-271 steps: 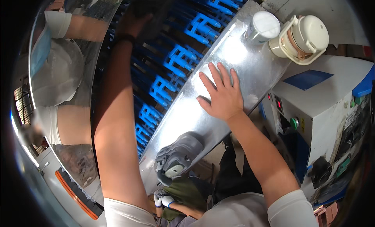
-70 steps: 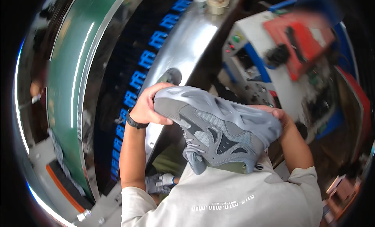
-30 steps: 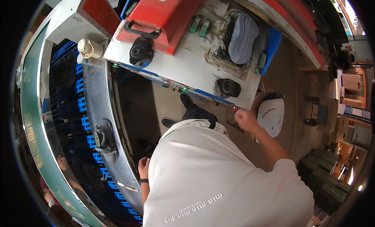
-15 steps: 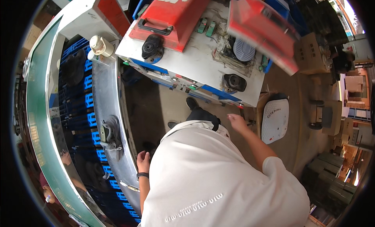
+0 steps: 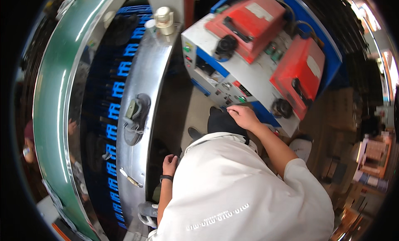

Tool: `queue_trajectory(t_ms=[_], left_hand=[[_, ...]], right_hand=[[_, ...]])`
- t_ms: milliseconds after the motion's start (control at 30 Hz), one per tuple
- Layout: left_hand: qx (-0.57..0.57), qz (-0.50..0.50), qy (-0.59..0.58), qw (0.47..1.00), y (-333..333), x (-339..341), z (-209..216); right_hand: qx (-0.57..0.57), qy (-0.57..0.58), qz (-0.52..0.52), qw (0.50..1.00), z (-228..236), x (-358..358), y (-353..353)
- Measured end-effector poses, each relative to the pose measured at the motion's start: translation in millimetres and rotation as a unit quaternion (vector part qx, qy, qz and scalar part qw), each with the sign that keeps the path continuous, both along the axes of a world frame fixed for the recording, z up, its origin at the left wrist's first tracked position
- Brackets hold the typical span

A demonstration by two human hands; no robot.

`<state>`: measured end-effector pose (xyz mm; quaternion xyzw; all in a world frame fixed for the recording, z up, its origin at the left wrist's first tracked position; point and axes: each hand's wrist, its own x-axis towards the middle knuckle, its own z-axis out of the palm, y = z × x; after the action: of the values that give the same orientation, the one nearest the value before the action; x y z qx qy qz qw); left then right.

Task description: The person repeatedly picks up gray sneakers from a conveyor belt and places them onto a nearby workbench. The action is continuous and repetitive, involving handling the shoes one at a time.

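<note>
My right hand [image 5: 245, 117] is in front of the white machine [image 5: 198, 33], its fingers curled in toward the thumb with nothing visible in them. Low by my left side, my left hand [image 5: 169, 164] has loosely curled fingers and holds nothing I can see. It is nearest to the metal ledge [image 5: 143, 162]. A grey sneaker [image 5: 141, 112] lies on that ledge, and a small slim tool with a pale handle [image 5: 132, 181] rests closer to me. Two red hoods [image 5: 245, 23] [image 5: 301, 70] are down on the machine. A rounded black part [image 5: 225, 48] sits before one, another [image 5: 282, 108] before the other.
Blue racks [image 5: 118, 89] run beside the ledge, and a green belt [image 5: 56, 116] lies beyond. A beige flask [image 5: 164, 20] and white cup [image 5: 151, 27] stand at the ledge's far end. More grey shoes [image 5: 147, 210] are near my left forearm. Another person [image 5: 29, 143] is at far left.
The right-hand red hood, raised and blurred before, is now down over the grey pad. My view has turned left, so the machine sits farther right. My right hand is now before the machine's front.
</note>
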<state>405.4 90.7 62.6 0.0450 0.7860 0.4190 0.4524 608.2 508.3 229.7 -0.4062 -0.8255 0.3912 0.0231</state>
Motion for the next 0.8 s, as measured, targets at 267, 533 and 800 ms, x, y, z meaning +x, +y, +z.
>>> queue_trajectory(t_ms=[267, 533, 800], left_hand=[[0.009, 0.093, 0.166, 0.982, 14, -60, -8], [-0.142, -0.034, 0.514, 0.845, 121, -208, 115], [-0.191, -0.123, 0.335, 0.915, 147, -251, 110]], right_hand=[[0.055, -0.051, 0.162, 0.984, 23, -105, 29], [-0.001, -0.078, 0.208, 0.975, 8, -163, 38], [-0.054, -0.101, 0.232, 0.966, -11, -169, 39]])
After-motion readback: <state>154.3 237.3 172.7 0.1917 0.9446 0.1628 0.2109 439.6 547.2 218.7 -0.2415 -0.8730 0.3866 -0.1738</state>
